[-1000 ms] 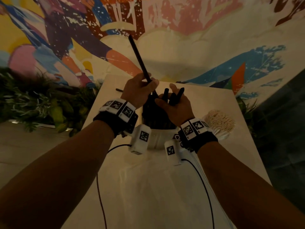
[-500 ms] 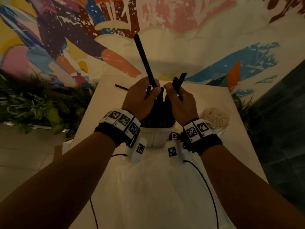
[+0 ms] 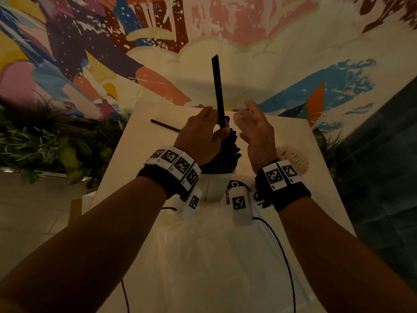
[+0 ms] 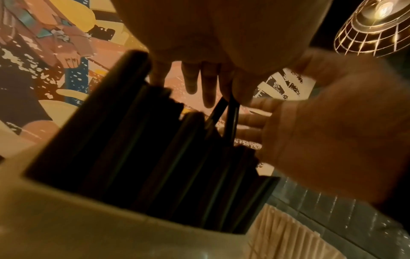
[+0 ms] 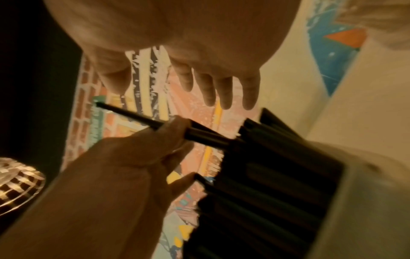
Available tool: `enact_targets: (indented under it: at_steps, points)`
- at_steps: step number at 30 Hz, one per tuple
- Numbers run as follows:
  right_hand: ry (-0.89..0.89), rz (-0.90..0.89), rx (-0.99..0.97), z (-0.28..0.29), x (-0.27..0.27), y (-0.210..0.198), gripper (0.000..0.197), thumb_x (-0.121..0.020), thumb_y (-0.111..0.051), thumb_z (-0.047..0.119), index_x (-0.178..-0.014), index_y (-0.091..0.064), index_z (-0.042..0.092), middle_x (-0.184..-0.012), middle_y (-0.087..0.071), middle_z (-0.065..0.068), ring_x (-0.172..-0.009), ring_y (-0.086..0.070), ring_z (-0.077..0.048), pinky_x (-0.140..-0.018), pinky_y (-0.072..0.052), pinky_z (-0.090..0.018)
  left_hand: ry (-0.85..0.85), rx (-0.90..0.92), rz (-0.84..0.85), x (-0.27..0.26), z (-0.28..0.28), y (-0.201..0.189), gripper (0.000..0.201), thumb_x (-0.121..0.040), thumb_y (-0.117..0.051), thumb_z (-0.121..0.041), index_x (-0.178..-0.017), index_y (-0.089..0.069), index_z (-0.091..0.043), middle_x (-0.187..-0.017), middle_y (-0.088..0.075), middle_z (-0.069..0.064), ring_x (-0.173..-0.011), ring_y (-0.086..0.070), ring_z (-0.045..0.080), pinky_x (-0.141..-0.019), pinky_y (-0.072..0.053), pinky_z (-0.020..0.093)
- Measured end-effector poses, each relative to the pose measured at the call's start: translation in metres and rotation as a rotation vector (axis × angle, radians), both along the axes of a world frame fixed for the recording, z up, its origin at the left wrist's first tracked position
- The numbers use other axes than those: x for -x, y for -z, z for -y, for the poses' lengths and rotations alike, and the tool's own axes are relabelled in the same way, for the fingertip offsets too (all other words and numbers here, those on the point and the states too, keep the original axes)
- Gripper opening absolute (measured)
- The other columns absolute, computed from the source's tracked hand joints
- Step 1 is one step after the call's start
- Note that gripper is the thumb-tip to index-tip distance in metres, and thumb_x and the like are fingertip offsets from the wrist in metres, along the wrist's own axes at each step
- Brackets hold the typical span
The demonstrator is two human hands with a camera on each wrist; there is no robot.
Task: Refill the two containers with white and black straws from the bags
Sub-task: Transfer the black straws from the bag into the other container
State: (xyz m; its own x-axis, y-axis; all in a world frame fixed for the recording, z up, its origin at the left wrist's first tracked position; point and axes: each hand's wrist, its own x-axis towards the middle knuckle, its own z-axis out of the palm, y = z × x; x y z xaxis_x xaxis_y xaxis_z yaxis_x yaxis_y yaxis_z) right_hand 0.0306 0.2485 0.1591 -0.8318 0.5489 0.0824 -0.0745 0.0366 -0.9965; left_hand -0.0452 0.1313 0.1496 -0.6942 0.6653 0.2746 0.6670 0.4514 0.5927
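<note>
Head view shows one black straw [image 3: 218,91] standing nearly upright, its lower end pinched between thumb and fingers of the left hand [image 3: 199,140] just above a white container [image 3: 213,187] crammed with black straws [image 3: 228,154]; how many are packed inside cannot be counted, since they blur into one dark mass and both wrists hide the container's sides. From the right wrist view the pinched straw looks like it may be two straws pressed together, but the blur leaves that unsettled. The right hand [image 3: 257,134] hovers just right of the bundle with fingers spread and relaxed, holding nothing. A second container [image 3: 293,158] filled with pale straws sits just right of the first, mostly hidden behind the right wrist. One loose black straw [image 3: 164,125] lies on the table [image 3: 316,177] to the left, behind the left hand. A clear bag [image 3: 203,256] lies flat in the foreground, its contents hard to make out. Behind the table stands a painted mural [image 3: 225,30].
</note>
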Motion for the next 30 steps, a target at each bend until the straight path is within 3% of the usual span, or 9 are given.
enact_targets:
  at_steps: [2, 6, 10, 16, 19, 22, 26, 28, 30]
  points:
    - [0.001, -0.137, -0.003, 0.004, -0.001, -0.017, 0.067, -0.08, -0.065, 0.032, -0.14, -0.039, 0.015, -0.136, -0.049, -0.006, -0.125, -0.047, -0.014, -0.084, -0.047, -0.009, 0.031, 0.026, -0.034, -0.003, -0.004, -0.005, 0.033, -0.084, -0.041, -0.043, -0.102, -0.057, -0.021, -0.124, -0.052, 0.002, -0.103, -0.056, 0.034, -0.085, -0.047, 0.048]
    - [-0.068, -0.174, -0.288, 0.013, 0.009, -0.044, 0.039, -0.079, -0.071, 0.027, -0.114, -0.054, 0.033, -0.109, -0.067, 0.002, -0.105, -0.064, -0.012, -0.092, -0.053, -0.039, 0.075, -0.03, -0.11, -0.017, -0.006, -0.018, 0.032, -0.088, -0.052, -0.029, -0.111, -0.062, -0.011, -0.125, -0.054, 0.011, -0.107, -0.052, 0.034, -0.091, -0.043, 0.05]
    - [0.017, -0.278, -0.266, 0.01, 0.009, -0.057, 0.012, -0.086, -0.057, 0.008, -0.089, -0.057, 0.02, -0.075, -0.069, -0.006, -0.07, -0.068, -0.022, -0.066, -0.056, -0.035, 0.021, -0.081, 0.114, -0.007, 0.013, -0.005, 0.084, -0.059, -0.064, -0.068, -0.13, -0.042, -0.03, -0.145, -0.033, -0.004, -0.13, -0.038, 0.021, -0.105, -0.033, 0.052]
    - [-0.011, -0.251, -0.228, 0.013, 0.012, -0.028, 0.012, -0.089, -0.053, 0.005, -0.088, -0.052, 0.017, -0.08, -0.066, -0.011, -0.076, -0.066, -0.021, -0.073, -0.055, -0.035, -0.04, -0.127, 0.401, -0.012, 0.044, 0.03, 0.145, -0.028, -0.085, -0.061, -0.146, -0.013, -0.02, -0.153, -0.016, -0.002, -0.137, -0.022, 0.012, -0.113, -0.028, 0.037]
    - [-0.024, -0.02, -0.411, 0.013, 0.01, 0.003, 0.01, -0.087, -0.059, 0.017, -0.087, -0.058, 0.026, -0.094, -0.07, -0.007, -0.092, -0.066, -0.024, -0.089, -0.052, -0.046, -0.075, -0.175, 0.423, -0.013, 0.048, 0.041, 0.146, -0.026, -0.084, -0.061, -0.146, -0.01, -0.024, -0.154, -0.013, -0.004, -0.14, -0.019, 0.014, -0.111, -0.033, 0.044]
    - [-0.011, 0.272, -0.73, 0.008, 0.005, 0.018, 0.021, -0.083, -0.068, 0.028, -0.101, -0.065, 0.017, -0.123, -0.062, -0.009, -0.114, -0.057, -0.026, -0.099, -0.043, -0.039, -0.117, -0.187, 0.503, -0.016, 0.05, 0.047, 0.148, -0.033, -0.091, -0.048, -0.147, 0.001, -0.028, -0.156, -0.008, 0.0, -0.142, -0.015, 0.018, -0.11, -0.032, 0.047]
    - [0.108, 0.031, -0.736, 0.013, 0.002, 0.003, 0.066, -0.077, -0.064, 0.044, -0.135, -0.044, 0.018, -0.142, -0.046, -0.002, -0.128, -0.042, -0.012, -0.108, -0.033, -0.031, -0.089, -0.108, 0.593, -0.018, 0.055, 0.057, 0.139, -0.05, -0.091, -0.022, -0.147, 0.009, -0.024, -0.152, -0.025, -0.004, -0.136, -0.029, 0.016, -0.104, -0.032, 0.032]
    - [0.167, -0.111, -0.723, 0.013, 0.012, -0.008, 0.065, -0.086, -0.057, 0.041, -0.141, -0.037, 0.013, -0.146, -0.041, -0.004, -0.13, -0.037, -0.009, -0.106, -0.031, -0.023, -0.082, -0.176, 0.56, -0.02, 0.055, 0.062, 0.127, -0.053, -0.09, -0.019, -0.147, -0.004, -0.027, -0.137, -0.039, -0.021, -0.122, -0.036, 0.003, -0.096, -0.033, 0.024]
    - [0.059, 0.021, -0.788, 0.013, 0.027, -0.004, 0.056, -0.094, -0.045, 0.044, -0.142, -0.037, 0.016, -0.15, -0.037, -0.007, -0.137, -0.034, -0.018, -0.111, -0.031, -0.033, -0.073, -0.253, 0.523, -0.022, 0.052, 0.065, 0.112, -0.055, -0.089, -0.017, -0.142, -0.019, -0.031, -0.119, -0.041, -0.032, -0.111, -0.038, -0.005, -0.092, -0.037, 0.023]
